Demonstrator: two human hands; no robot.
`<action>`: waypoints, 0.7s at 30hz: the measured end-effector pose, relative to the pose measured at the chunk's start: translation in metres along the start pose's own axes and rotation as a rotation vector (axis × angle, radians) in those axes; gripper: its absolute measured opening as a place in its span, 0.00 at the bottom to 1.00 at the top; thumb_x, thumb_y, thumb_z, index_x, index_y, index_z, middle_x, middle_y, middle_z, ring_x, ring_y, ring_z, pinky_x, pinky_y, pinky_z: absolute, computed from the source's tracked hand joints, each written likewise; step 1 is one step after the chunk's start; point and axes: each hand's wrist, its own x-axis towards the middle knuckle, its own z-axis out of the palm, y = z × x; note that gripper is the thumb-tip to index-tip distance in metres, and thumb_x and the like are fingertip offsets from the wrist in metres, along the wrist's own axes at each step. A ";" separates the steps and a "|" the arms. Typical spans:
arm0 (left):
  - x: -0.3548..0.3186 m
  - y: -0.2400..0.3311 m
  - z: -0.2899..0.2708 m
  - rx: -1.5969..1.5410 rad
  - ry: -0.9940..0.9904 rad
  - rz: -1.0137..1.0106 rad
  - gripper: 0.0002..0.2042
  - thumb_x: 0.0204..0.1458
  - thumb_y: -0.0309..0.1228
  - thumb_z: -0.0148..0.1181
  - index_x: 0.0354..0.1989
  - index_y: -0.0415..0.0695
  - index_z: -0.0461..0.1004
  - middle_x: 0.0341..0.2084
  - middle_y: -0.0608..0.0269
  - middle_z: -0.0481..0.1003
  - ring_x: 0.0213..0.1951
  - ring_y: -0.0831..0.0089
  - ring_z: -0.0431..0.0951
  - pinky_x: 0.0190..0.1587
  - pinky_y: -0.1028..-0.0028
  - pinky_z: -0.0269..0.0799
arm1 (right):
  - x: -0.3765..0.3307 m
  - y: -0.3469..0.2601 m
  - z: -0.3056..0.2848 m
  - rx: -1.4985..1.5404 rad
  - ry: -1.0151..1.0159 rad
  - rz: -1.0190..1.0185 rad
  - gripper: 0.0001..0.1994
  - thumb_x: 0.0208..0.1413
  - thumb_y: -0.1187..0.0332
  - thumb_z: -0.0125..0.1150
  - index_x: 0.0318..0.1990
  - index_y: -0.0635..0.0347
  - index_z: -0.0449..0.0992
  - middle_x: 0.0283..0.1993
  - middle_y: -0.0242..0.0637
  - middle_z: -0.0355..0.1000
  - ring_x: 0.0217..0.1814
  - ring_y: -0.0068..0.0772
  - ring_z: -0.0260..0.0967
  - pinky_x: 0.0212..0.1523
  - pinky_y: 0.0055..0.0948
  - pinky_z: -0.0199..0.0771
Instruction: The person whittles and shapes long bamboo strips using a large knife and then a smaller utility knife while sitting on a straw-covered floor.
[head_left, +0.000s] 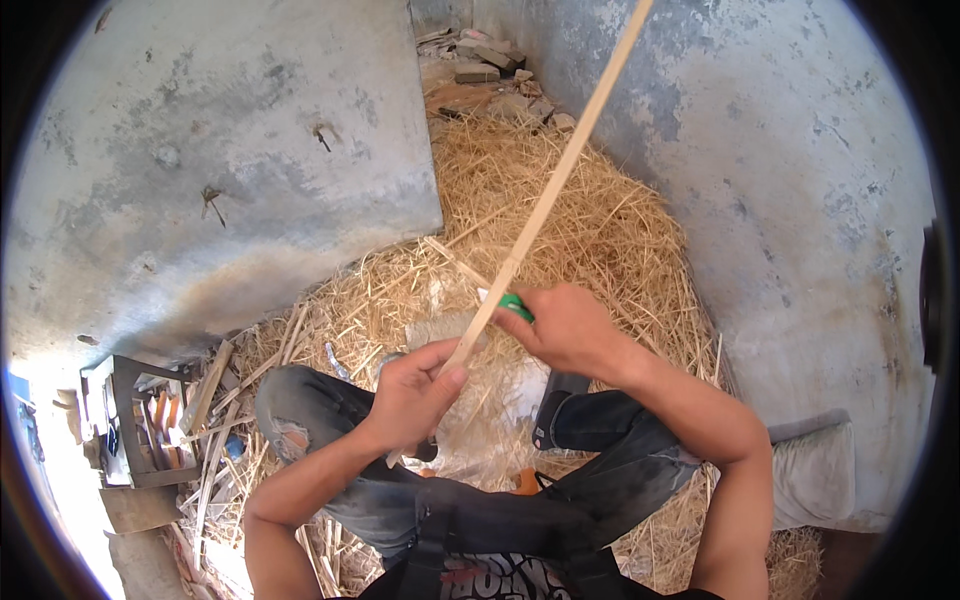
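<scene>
A long, pale wooden strip (pixel 549 192) slants across the middle, from near my left knee up past the top edge. My left hand (pixel 415 392) is closed around its lower part, thumb on top. Just above that grip, my right hand (pixel 572 328) is wrapped around a green-handled cutting tool (pixel 515 306), probably a knife. The tool meets the strip's right side, and a small bright tip shows to the left of the strip. Most of the handle is hidden in my fingers. A shorter wood piece (pixel 452 262) lies at an angle behind the strip.
Straw-like shavings (pixel 590 220) cover the floor around my legs. Worn plaster walls (pixel 800 230) stand on both sides, with rubble (pixel 485 70) at the far corner. An open-fronted box (pixel 140 420) and loose wood strips (pixel 212 470) are at left. A grey cushion-like block (pixel 815 470) sits right.
</scene>
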 end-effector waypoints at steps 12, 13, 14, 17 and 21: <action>0.004 -0.011 -0.004 -0.145 0.114 0.011 0.18 0.66 0.25 0.55 0.63 0.35 0.70 0.30 0.76 0.74 0.27 0.93 0.63 0.26 0.86 0.55 | -0.011 -0.033 0.001 -0.051 -0.076 -0.145 0.26 0.64 0.44 0.55 0.34 0.64 0.77 0.17 0.49 0.71 0.22 0.53 0.75 0.25 0.49 0.74; 0.005 -0.014 -0.004 -0.146 0.110 0.018 0.18 0.66 0.25 0.55 0.63 0.35 0.70 0.32 0.75 0.75 0.28 0.93 0.63 0.27 0.86 0.56 | -0.007 -0.031 0.002 -0.064 -0.086 -0.125 0.27 0.64 0.43 0.54 0.35 0.64 0.77 0.17 0.49 0.71 0.22 0.54 0.75 0.25 0.49 0.74; 0.004 -0.017 -0.005 -0.095 0.106 0.005 0.17 0.67 0.27 0.54 0.62 0.35 0.69 0.27 0.75 0.72 0.23 0.92 0.62 0.23 0.85 0.55 | -0.002 -0.028 0.003 -0.078 -0.095 -0.105 0.28 0.64 0.43 0.53 0.36 0.65 0.77 0.18 0.49 0.72 0.23 0.54 0.75 0.25 0.49 0.74; 0.003 -0.029 -0.009 0.030 0.099 -0.002 0.18 0.68 0.30 0.52 0.62 0.35 0.69 0.16 0.76 0.67 0.14 0.90 0.61 0.15 0.83 0.54 | 0.021 0.004 -0.013 0.011 0.068 0.107 0.29 0.65 0.41 0.50 0.39 0.63 0.78 0.19 0.49 0.73 0.24 0.55 0.76 0.26 0.50 0.75; 0.005 -0.028 -0.007 -0.016 0.091 -0.022 0.18 0.67 0.27 0.55 0.63 0.34 0.69 0.31 0.72 0.74 0.27 0.91 0.65 0.27 0.85 0.60 | -0.001 -0.013 0.001 -0.113 -0.133 -0.026 0.29 0.64 0.38 0.50 0.41 0.60 0.79 0.20 0.48 0.74 0.27 0.54 0.77 0.28 0.49 0.76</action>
